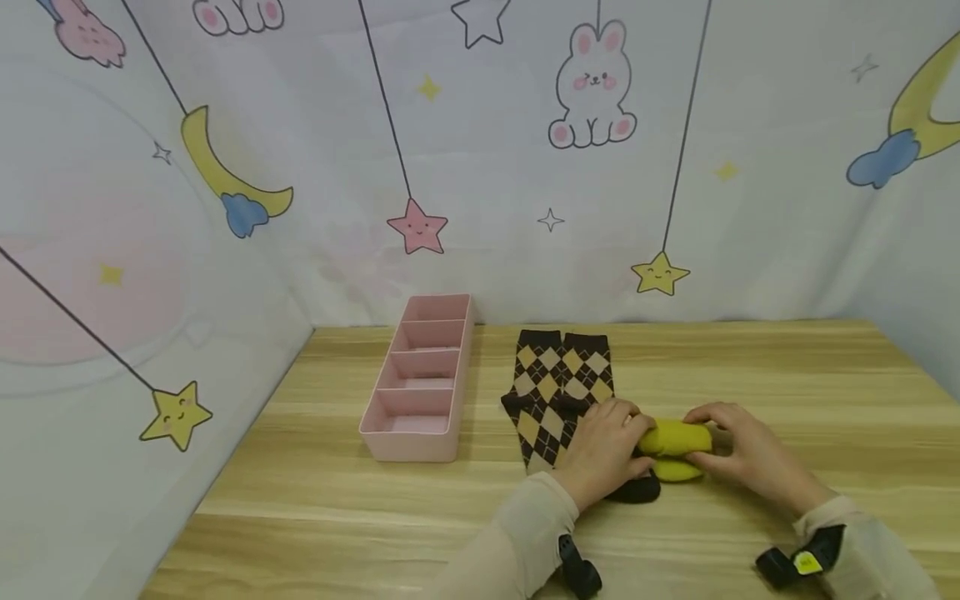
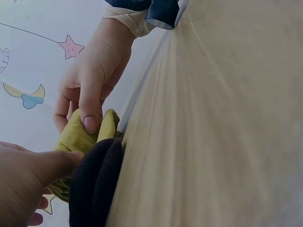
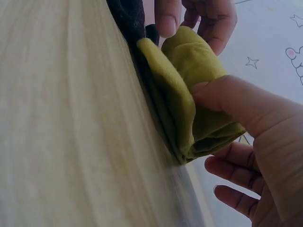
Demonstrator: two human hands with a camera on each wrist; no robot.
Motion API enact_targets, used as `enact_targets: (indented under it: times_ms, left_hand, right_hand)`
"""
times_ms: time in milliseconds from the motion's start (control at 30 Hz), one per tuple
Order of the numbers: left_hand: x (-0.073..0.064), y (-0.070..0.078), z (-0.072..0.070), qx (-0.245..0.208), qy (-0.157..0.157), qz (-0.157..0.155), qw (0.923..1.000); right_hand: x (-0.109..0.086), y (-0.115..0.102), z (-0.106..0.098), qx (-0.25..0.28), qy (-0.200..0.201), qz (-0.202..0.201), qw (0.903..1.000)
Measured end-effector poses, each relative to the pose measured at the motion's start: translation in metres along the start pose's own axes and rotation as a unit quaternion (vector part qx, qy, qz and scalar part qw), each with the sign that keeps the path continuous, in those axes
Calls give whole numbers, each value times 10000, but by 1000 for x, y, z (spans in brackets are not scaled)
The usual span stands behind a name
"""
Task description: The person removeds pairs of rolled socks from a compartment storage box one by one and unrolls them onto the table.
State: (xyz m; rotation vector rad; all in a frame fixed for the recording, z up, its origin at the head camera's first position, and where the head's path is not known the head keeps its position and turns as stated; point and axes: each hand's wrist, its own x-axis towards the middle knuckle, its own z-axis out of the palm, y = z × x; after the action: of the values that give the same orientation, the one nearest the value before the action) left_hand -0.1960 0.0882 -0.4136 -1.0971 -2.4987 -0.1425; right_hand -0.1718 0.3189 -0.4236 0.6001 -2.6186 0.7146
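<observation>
A yellow-green pair of socks [image 1: 678, 437], folded into a thick roll with a flap beneath, lies on the table in the head view. My left hand [image 1: 611, 446] grips its left end between thumb and fingers, over the edge of the argyle socks. At the other end my right hand [image 1: 757, 457] holds the roll, with the thumb [image 3: 220, 97] on its near face and the fingers behind it in the right wrist view. Black, tan and cream argyle socks [image 1: 551, 387] lie flat to the left, partly hidden by my left hand. Their dark toes [image 2: 97, 182] touch the roll's side.
A pink box [image 1: 414, 446] with several compartments in a row stands left of the argyle socks on the wooden table [image 1: 300, 517]. Behind it hangs a white cloth [image 1: 495, 275] printed with stars, moons and rabbits, which also covers the left side.
</observation>
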Motion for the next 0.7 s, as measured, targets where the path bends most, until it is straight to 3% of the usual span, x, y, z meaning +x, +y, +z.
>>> enact_targets:
  times_ms: [200, 333, 433, 533, 633, 700]
  left_hand:
    - [0, -2, 4, 32, 401, 27, 9992]
    - [0, -2, 5, -55, 515, -29, 9987]
    - [0, -2, 6, -217, 479, -153, 9985]
    - [-1, -3, 7, -335, 468, -266, 9980]
    - [-1, -3, 8, -429, 594, -314, 9968]
    - [-1, -3, 9, -542, 764, -333, 9950]
  right_hand:
    - [-1, -3, 1, 117, -97, 135, 9998]
    - [0, -6, 4, -53, 196, 4, 9998]
    - [3, -9, 6, -184, 607, -295, 9975]
    - [6, -13, 6, -262, 1051, -893, 9901]
    - [9, -17, 8, -417, 1365, -1428, 9794]
    - [9, -19, 10, -561, 1466, -1521, 9758]
